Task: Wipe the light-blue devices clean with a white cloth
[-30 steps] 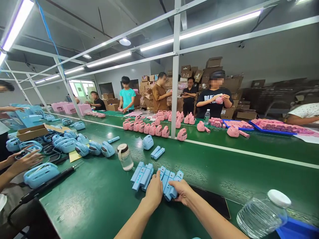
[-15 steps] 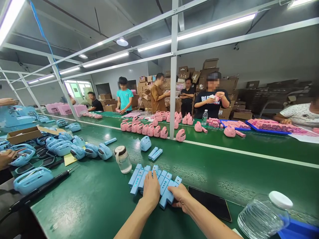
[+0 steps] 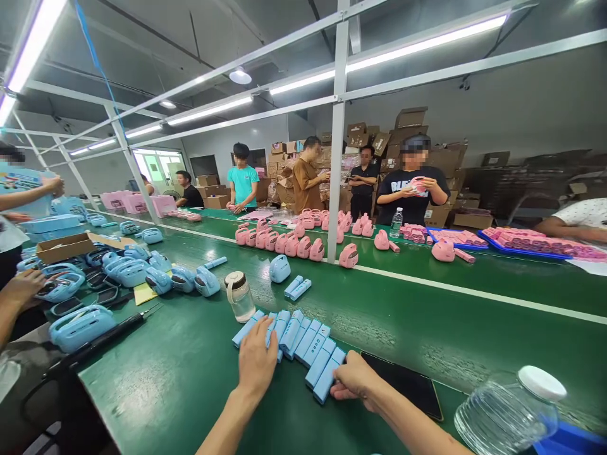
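Observation:
A slanting row of light-blue rectangular plastic bars (image 3: 315, 344), several with small button marks, lies on the green table. My left hand (image 3: 256, 357) rests over the left end of the row, fingers stretched out and thumb apart, hiding parts of the bars under it. At the other end my right hand (image 3: 358, 379) is curled, its fingertips against the side of the rightmost bar (image 3: 329, 376). Whether anything is inside those fingers is hidden. Two more blue bars (image 3: 298, 287) lie farther back beside a blue handled case (image 3: 279, 269).
A drinking bottle (image 3: 239, 297) stands close behind my left hand. Right of my right hand are a black phone (image 3: 403, 382) and a large clear jug (image 3: 512, 411). Blue cases (image 3: 128, 272) and a black screwdriver (image 3: 109, 335) lie left. Co-workers and pink cases (image 3: 303, 248) are across the table.
My left hand has moved left along the row, its fingers now lying over the left end. The bars have spread into a more even slanting row. My right hand has shifted slightly right.

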Action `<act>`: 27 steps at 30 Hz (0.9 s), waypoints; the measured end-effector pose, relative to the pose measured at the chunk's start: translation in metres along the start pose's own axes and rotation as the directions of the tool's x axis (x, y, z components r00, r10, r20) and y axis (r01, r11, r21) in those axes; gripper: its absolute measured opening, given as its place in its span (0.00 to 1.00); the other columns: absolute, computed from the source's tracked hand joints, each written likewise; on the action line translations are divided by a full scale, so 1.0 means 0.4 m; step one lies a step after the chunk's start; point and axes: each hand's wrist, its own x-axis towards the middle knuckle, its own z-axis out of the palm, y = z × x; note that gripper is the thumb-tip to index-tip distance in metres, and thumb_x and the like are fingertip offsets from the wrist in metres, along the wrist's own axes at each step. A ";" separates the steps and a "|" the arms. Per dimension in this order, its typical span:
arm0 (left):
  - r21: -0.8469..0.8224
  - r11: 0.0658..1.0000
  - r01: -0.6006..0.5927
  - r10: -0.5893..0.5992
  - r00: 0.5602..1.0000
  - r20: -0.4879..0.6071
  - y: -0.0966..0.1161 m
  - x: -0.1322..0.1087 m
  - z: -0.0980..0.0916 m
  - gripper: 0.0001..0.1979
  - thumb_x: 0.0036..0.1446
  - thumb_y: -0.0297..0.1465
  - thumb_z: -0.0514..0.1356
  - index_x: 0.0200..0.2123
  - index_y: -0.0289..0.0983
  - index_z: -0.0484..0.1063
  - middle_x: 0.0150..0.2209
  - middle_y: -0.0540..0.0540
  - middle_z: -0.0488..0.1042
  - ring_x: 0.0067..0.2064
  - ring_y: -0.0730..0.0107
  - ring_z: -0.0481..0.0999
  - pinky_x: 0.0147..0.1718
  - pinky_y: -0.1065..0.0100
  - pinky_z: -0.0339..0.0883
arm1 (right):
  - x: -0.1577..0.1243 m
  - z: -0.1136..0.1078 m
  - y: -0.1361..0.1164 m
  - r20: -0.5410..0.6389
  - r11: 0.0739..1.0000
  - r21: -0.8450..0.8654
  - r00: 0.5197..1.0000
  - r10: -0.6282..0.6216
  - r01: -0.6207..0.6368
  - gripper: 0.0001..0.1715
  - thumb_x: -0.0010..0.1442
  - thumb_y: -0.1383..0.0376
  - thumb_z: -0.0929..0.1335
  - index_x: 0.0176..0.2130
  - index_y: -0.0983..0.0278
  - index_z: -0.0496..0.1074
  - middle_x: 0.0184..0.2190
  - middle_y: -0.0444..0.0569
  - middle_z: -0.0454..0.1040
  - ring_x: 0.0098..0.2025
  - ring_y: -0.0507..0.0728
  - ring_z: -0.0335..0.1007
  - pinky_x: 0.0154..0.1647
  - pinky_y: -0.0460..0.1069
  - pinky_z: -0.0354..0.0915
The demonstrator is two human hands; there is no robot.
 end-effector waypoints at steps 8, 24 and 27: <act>0.005 0.950 0.311 -0.311 0.950 0.029 -0.246 0.048 -0.003 0.17 0.66 0.29 0.64 0.57 0.33 0.72 0.56 0.38 0.76 0.59 0.50 0.76 0.59 0.43 0.70 | 0.048 -0.007 0.032 0.000 0.997 0.069 0.999 -0.042 0.042 0.08 0.71 0.67 0.70 0.49 0.67 0.72 0.38 0.45 0.76 0.33 0.51 0.76 0.32 0.46 0.77; -0.365 0.879 -0.306 0.186 0.926 -0.329 0.008 -0.152 0.059 0.19 0.71 0.42 0.54 0.58 0.41 0.73 0.49 0.43 0.78 0.51 0.61 0.80 0.52 0.63 0.78 | -0.040 0.045 -0.054 -0.024 0.932 0.039 0.932 -0.361 0.361 0.23 0.74 0.53 0.66 0.58 0.65 0.64 0.41 0.49 0.77 0.40 0.57 0.79 0.30 0.47 0.75; -0.335 0.863 -0.378 0.266 0.904 -0.336 0.046 -0.167 0.093 0.18 0.70 0.39 0.56 0.59 0.42 0.73 0.49 0.42 0.81 0.51 0.59 0.82 0.50 0.60 0.80 | -0.030 0.082 -0.095 0.011 0.934 0.069 0.936 -0.351 0.350 0.16 0.76 0.56 0.64 0.50 0.66 0.70 0.38 0.47 0.77 0.36 0.54 0.78 0.29 0.47 0.74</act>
